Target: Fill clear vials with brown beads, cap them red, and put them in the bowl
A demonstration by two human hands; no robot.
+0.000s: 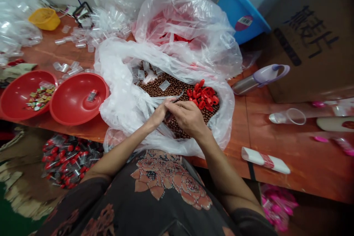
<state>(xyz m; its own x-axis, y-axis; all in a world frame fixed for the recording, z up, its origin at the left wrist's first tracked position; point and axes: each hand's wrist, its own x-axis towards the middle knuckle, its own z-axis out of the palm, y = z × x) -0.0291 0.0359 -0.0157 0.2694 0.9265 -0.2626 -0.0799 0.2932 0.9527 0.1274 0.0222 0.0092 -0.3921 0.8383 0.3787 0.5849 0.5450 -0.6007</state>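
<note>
1. The flowered shirt [121,214] filled six o'clock, by the table [309,162].
2. Mid-dial, left hand [160,112] and right hand [190,118] met, each grip closed on a small blurred piece [179,96], probably steadying it over brown beads [178,81].
3. Red caps [203,97] lay at two o'clock, seemingly handy.
</note>
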